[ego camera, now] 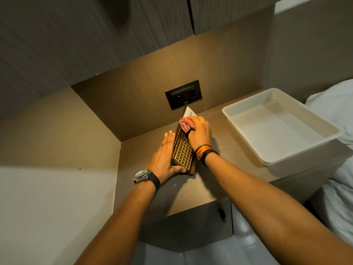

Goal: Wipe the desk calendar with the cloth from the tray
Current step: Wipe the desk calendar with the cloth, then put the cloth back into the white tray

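Right hand (198,133) clenched on the red cloth (185,124), pressing it to the upper face of the desk calendar (183,150). Left hand (164,157) flat, fingers extended, bracing the calendar's left edge (thumb apparently under the near corner). Right of both hands, the white tray (248,146) stands emptied. Wiping under way; lower grid seemingly outstanding.

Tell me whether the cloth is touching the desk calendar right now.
Touching. The head view shows the right hand pressing the bunched red cloth against the upper part of the desk calendar, with no gap, while the left hand braces its side.
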The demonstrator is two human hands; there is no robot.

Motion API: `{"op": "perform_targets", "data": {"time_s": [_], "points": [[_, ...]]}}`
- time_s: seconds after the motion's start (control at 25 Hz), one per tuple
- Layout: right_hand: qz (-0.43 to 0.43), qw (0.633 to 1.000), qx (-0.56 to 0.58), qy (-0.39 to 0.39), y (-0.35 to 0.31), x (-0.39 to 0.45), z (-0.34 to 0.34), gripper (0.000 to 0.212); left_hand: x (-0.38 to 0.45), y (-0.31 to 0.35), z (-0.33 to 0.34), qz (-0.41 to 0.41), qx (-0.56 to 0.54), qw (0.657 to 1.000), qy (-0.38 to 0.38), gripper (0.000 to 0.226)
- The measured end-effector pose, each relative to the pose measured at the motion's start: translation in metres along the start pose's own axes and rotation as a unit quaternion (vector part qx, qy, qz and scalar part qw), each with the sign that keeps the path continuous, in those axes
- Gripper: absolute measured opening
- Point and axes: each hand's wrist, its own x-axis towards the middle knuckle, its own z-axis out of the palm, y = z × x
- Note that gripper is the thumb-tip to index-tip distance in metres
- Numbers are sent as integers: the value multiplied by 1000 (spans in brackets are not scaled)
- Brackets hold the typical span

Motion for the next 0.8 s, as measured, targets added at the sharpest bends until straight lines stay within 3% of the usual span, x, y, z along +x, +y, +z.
{"op": "perform_targets", "data": {"time_s": [0.2,0.28,0.4,0.48,0.56,0.68,0.8], "points": [[-88,994,-4,-66,-1,-55,-8,53,-3,-3,3,-16,-22,1000,5,137],[-79,993,10,-85,7,-70,-20,53,-2,-1,2,-10,-21,1000,8,137],[-18,998,58,-35,1,-49,-56,41,-1,5,-5,2,-10,1000,-4,138],[-24,999,39,25,2,-29,-102,37,-2,11,-10,11,22,1000,7,140],[-28,998,-29,52,11,-8,-155,30,-2,23,-13,38,66,995,70,129],[24,969,-247,16,38,19,-217,18,12,66,-3,83,70,982,157,101],[30,916,-394,-71,68,32,-247,17,33,131,35,99,9,988,118,89]]}}
